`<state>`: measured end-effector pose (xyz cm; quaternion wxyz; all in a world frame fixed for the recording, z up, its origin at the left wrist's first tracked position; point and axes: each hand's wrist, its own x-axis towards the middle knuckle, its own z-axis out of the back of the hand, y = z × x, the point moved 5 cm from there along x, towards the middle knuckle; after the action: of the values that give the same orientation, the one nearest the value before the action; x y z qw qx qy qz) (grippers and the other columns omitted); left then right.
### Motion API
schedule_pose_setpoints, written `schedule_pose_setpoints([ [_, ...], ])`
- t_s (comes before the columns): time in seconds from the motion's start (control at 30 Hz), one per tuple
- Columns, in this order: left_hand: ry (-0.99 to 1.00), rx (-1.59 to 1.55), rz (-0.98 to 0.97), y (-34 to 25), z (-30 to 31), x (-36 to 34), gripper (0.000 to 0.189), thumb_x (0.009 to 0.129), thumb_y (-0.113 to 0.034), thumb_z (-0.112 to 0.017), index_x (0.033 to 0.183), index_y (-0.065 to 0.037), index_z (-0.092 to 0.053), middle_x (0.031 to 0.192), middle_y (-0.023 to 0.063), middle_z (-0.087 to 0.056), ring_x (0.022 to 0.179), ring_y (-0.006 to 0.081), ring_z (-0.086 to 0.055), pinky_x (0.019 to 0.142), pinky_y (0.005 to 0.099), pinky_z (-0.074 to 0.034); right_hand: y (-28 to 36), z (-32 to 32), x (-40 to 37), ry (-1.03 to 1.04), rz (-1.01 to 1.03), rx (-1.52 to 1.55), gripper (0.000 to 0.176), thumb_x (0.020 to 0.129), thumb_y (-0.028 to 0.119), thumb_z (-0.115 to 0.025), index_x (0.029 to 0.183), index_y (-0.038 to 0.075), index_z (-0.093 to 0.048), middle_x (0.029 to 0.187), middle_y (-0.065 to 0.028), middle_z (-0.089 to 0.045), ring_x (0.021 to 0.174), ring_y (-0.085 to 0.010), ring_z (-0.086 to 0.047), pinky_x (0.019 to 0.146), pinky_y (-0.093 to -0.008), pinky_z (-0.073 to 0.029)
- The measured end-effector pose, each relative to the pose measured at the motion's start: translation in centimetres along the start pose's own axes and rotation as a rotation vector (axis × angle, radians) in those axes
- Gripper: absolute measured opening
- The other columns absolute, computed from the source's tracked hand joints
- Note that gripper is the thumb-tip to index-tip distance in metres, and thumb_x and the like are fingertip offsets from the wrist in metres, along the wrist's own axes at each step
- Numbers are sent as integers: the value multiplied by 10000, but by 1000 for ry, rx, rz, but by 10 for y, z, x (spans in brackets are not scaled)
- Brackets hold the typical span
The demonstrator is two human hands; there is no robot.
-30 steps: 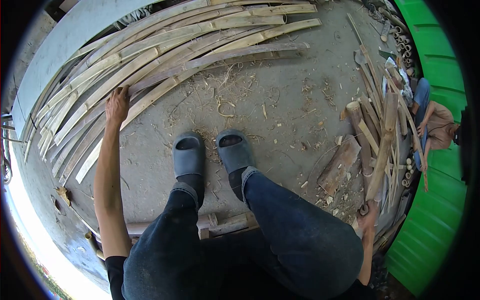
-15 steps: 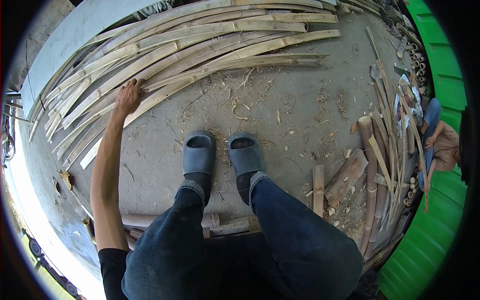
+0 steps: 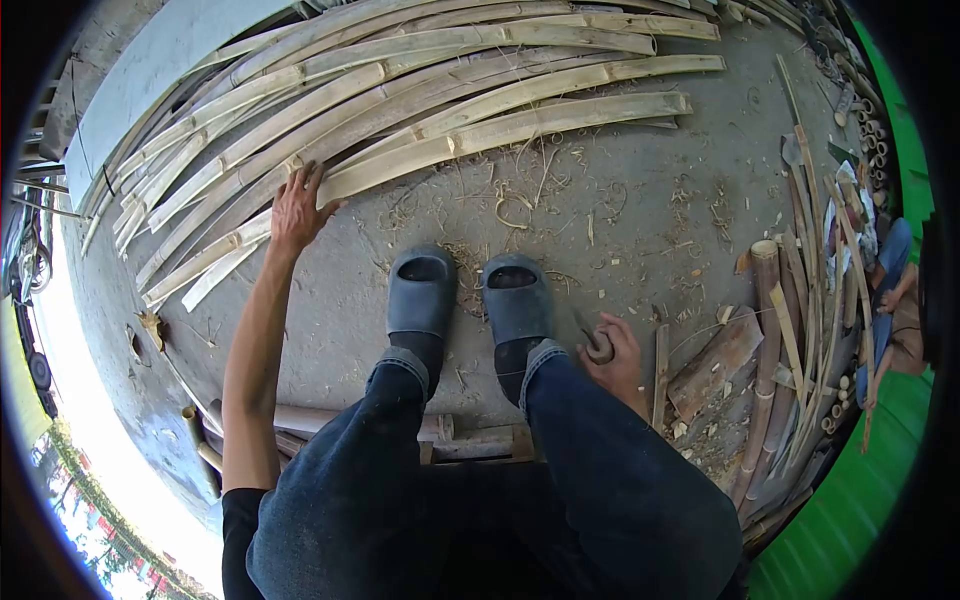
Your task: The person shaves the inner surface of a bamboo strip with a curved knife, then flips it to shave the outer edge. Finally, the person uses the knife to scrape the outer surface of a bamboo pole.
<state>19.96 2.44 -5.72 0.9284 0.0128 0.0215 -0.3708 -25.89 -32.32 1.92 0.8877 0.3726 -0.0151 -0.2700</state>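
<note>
At the upper left of the head view, our left hand (image 3: 292, 212) is reaching to the near split bamboo strip (image 3: 560, 118), at the margin of the fanned pile (image 3: 400, 50). The fingers are bending slightly over the bamboo and the thumb is standing well away from them, so the hand is forming a loose, open span; we are not seeing a firm hold. Our right hand (image 3: 622, 365) is curling closed around a dark tool (image 3: 600, 347), just beside our foot, with the far end of the tool blurring. We are judging the step in hand to be the handling of a single strip at the pile's edge. Such handling is calling for a finger-and-thumb closure on the strip's edges and for the tool to be kept apart from our slippers (image 3: 515, 300).

Regarding edges and room, the strips are extending from the pale panel (image 3: 130, 110) across the top, overlapping closely. Floor (image 3: 640, 235) strewn with shavings is offering space between strips and slippers. On the right, a rough board (image 3: 715, 370) and bamboo poles (image 3: 768, 350) are limiting sideways movement, with another person (image 3: 905, 320) sitting beyond, beside the green sheeting (image 3: 910, 430). Behind our slippers, cut bamboo lengths (image 3: 470, 445) are lying crosswise.
</note>
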Motion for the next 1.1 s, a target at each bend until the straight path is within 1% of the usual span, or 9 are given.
schedule_pose_setpoints([
  [0.27, 8, 49, -99, 20, -9, 17, 554, 939, -454, -693, 1251, -18, -552, 1143, 171, -604, 1085, 336, -603, 883, 455, -468, 45, -54, 34, 120, 159, 231, 253, 813, 80, -789, 1003, -3, -644, 1271, -170, -638, 1067, -357, -676, 882, -413, -549],
  [0.4, -308, 58, -186, 33, 42, 23, 513, 897, -361, -764, 1241, -57, -536, 1069, 158, -589, 958, 354, -614, 813, 456, -488, 44, -49, 37, 139, 164, 205, 266, 807, 81, -801, 1010, 4, -647, 1270, -165, -640, 1055, -358, -677, 866, -416, -553],
  [0.6, -395, 241, -58, 98, 101, 43, 239, 992, -263, -659, 1104, -77, -560, 922, 125, -664, 907, 326, -665, 662, 446, -562, 25, -39, 33, 74, 85, 176, 332, 750, 103, -859, 994, 11, -653, 1257, -163, -648, 1008, -355, -686, 843, -415, -555],
  [0.67, -418, 301, 9, 133, 107, 45, 210, 1012, -256, -631, 1114, -85, -565, 906, 132, -687, 924, 324, -676, 628, 449, -564, 20, -37, 31, 67, 93, 164, 334, 749, 113, -857, 992, 11, -653, 1257, -163, -651, 1001, -356, -688, 841, -414, -555],
  [0.73, -415, 251, 49, 147, 118, 43, 273, 1024, -236, -634, 1223, -58, -580, 905, 176, -719, 834, 394, -714, 634, 496, -562, 16, -36, 31, 59, 98, 149, 336, 747, 124, -855, 990, 11, -653, 1256, -163, -653, 994, -358, -690, 839, -413, -556],
  [0.77, -404, 160, 47, 154, 116, 42, 301, 1031, -249, -615, 1274, -86, -545, 858, 186, -706, 715, 399, -694, 535, 514, -520, 14, -36, 31, 55, 95, 141, 340, 751, 141, -851, 993, 10, -653, 1240, -166, -661, 995, -358, -690, 839, -412, -555],
  [0.87, -336, -139, -54, 110, 125, 31, 373, 1025, -252, -627, 1331, -77, -504, 804, 229, -695, 632, 440, -668, 517, 537, -484, 14, -36, 34, 57, 58, 139, 362, 758, 193, -847, 1002, 12, -651, 1152, -174, -688, 962, -365, -698, 827, -420, -558],
  [0.97, -91, -280, 61, 38, 132, 8, 411, 1022, -221, -630, 1358, -69, -448, 812, 268, -692, 668, 465, -682, 510, 548, -471, 24, -33, 40, 90, -55, 137, 400, 767, 260, -847, 1013, 16, -648, 1002, -183, -710, 889, -380, -706, 798, -442, -562],
  [1.1, 45, -499, -64, -72, 145, -19, 442, 987, -198, -672, 1337, -14, -474, 893, 292, -705, 781, 465, -706, 639, 532, -528, 40, -27, 45, 42, -117, 178, 432, 784, 321, -842, 1023, 20, -644, 833, -186, -695, 781, -395, -701, 738, -456, -559],
])
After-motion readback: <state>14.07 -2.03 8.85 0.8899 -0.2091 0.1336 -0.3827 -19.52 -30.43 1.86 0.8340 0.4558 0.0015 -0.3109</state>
